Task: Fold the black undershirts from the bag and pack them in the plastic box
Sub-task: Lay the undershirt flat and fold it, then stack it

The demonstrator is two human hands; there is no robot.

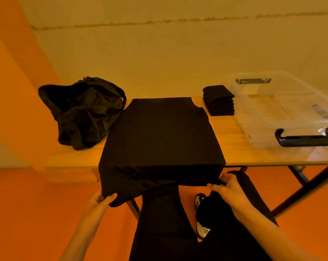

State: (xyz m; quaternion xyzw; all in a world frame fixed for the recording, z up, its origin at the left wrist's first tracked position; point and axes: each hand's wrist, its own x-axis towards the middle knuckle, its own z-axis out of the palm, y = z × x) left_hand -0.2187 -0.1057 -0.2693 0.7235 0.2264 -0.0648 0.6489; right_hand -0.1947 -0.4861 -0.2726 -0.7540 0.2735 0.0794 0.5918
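Bag [82, 112] blocks far left. Folded stack [218, 100] and clear box [253, 117] crowd the right. Bare table [234, 147] strips either side of spread undershirt [161, 132] give passage.

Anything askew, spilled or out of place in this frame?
Nothing stands out. The undershirt lies flat on the table, its hem hanging over the near edge, pinched by the left hand and right hand. The folded stack sits neatly beside the plastic box; the bag slumps at left.
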